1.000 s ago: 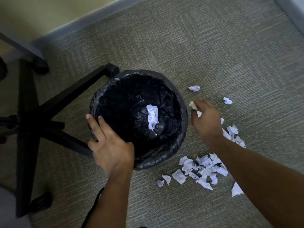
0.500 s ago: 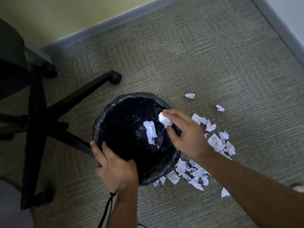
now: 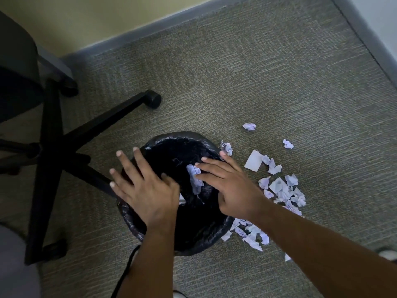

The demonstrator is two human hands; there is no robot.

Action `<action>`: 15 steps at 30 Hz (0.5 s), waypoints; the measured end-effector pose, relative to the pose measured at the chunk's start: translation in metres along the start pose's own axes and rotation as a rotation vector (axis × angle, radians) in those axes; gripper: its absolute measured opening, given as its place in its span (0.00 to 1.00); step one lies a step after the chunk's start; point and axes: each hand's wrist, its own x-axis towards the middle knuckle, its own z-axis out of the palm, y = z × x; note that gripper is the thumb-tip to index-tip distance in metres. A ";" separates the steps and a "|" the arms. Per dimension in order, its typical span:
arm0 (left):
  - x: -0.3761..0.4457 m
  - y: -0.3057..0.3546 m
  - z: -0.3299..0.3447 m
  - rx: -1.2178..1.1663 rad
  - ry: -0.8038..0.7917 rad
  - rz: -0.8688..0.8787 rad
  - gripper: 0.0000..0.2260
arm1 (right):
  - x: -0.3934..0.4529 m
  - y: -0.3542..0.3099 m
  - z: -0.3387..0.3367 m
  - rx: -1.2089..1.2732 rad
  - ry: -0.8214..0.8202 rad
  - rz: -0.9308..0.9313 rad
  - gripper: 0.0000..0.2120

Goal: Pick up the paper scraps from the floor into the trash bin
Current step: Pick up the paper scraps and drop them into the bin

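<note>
Head view: right hand (image 3: 233,191) now flat over the trash bin (image 3: 206,239), fingers straight and spread, holding nothing. Half a second ago it pinched a crumpled scrap above the opening, so that piece has been dropped in. Left hand (image 3: 142,189) has come off the near rim; it's splayed above the bin's left side, holding nothing, and whether it touches the liner I can't tell. White paper in the bin (image 3: 194,177) shows between the two hands. Most paper scraps (image 3: 281,190) remain on the carpet (image 3: 279,72) just right of the bin, with two strays farther out. Chair base (image 3: 55,147) sits left, one leg against the bin. Judgement: one drop done, many more trips needed.
</note>
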 end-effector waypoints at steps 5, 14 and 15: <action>0.011 -0.002 0.014 0.129 -0.075 -0.004 0.39 | 0.002 0.005 -0.011 0.269 0.271 0.098 0.21; 0.007 -0.022 0.011 0.305 -0.101 0.118 0.52 | 0.027 0.095 0.032 0.200 0.098 0.779 0.26; 0.007 -0.025 0.012 0.326 -0.104 0.127 0.53 | 0.030 0.104 0.043 0.149 -0.028 0.748 0.27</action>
